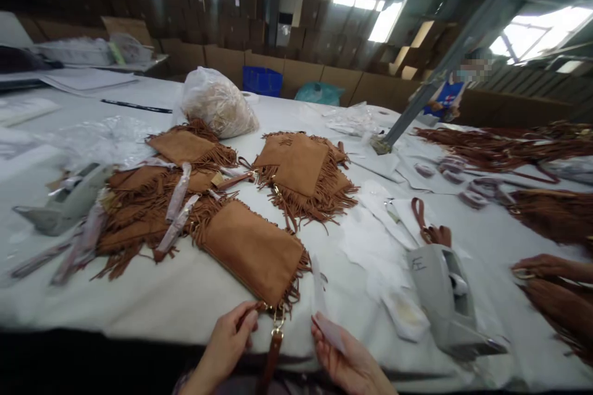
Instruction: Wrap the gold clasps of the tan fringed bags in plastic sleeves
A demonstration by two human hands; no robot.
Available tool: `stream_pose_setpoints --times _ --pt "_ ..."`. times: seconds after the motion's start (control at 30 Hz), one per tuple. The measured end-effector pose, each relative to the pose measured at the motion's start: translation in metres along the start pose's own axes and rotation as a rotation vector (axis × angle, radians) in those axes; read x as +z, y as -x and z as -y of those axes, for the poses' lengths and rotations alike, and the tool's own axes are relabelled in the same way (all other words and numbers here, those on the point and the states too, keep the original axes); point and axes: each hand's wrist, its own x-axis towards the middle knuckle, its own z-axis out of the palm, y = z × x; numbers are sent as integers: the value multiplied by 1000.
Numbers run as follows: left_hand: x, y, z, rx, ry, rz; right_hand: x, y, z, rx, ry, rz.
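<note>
A tan fringed suede bag lies flat right in front of me at the table's near side. My left hand is closed in a pinch at its lower corner, on a small brown tab beside the gold clasp. From that clasp a brown leather strap hangs over the table edge. My right hand, held apart from the bag, grips a thin white strip between thumb and fingers. Another pale strip lies on the cloth just beyond it.
Fringed bags with wrapped straps are piled on the left, more bags behind. Tape dispensers stand left and right. A stuffed plastic bag sits farther back. A co-worker's hand touches brown bags at right; another person stands beyond.
</note>
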Motion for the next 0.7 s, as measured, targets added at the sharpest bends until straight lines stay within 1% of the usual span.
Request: stream_pose_setpoints --times 0.07,0.13,0.2,0.27,0.33,0.43,0.53,0.6,0.67,0.7 --pt "-2 7 2 -11 41 -10 5 6 -18 -36 13 -68" --pt "-4 15 4 -33 51 -47 4 8 -29 -155 113 -137" --pt "-8 23 9 -65 55 -94 1 7 -35 -298 269 -183" --pt "-13 29 15 -94 71 -132 -1 9 -39 -422 403 -202" --pt "-19 34 21 -108 86 -157 0 13 -41 -481 482 -202" --pt "-24 39 27 -129 64 -153 3 23 -43 -456 536 -177" --pt "-23 48 32 -113 -28 -115 2 29 -49 -369 587 -111" --pt "-17 55 38 -82 -142 -54 -3 28 -58 -303 629 -100" --pt "-7 60 48 -76 -226 8 -10 26 -69 -260 675 -127" --pt "-2 60 54 -84 -245 17 -13 24 -75 -252 702 -139"
